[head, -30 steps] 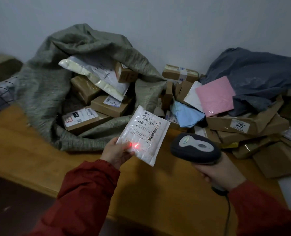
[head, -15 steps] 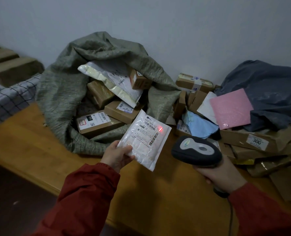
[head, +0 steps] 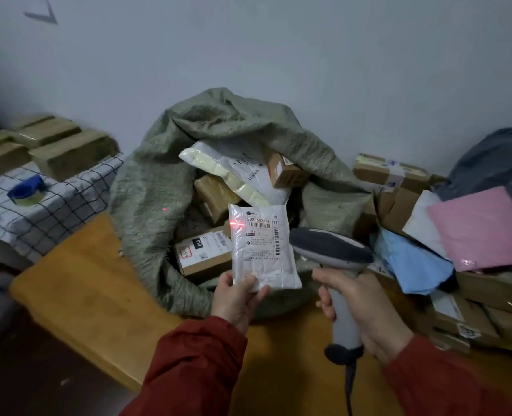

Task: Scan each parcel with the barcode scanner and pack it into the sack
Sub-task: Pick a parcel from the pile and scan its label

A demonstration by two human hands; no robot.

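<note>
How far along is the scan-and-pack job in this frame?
Done: several boxes already sit inside the sack. In hand: the left hand holds a white parcel while the right hand aims the scanner, its red line at the parcel's left edge. Left: a pile of parcels waits on the right.

Sack (head: 147, 205) lies on the table (head: 84, 295), backed against the wall (head: 278, 55), mouth toward me. Inside it: a labelled box (head: 203, 253) at the front, a soft mailer (head: 242, 172) across the boxes farther back. My left hand (head: 236, 298) holds a flat parcel (head: 260, 244) upright before the sack mouth. My right hand (head: 365, 310) holds the barcode scanner (head: 332, 250) just right of that parcel, head near its right edge. Right of the sack, a heap of parcels (head: 482, 226) on the table, reaching back to the wall. Left of the table, a cloth-covered surface (head: 69, 199) carries a tape roll (head: 27, 190), with boxes (head: 69, 154) behind it.
</note>
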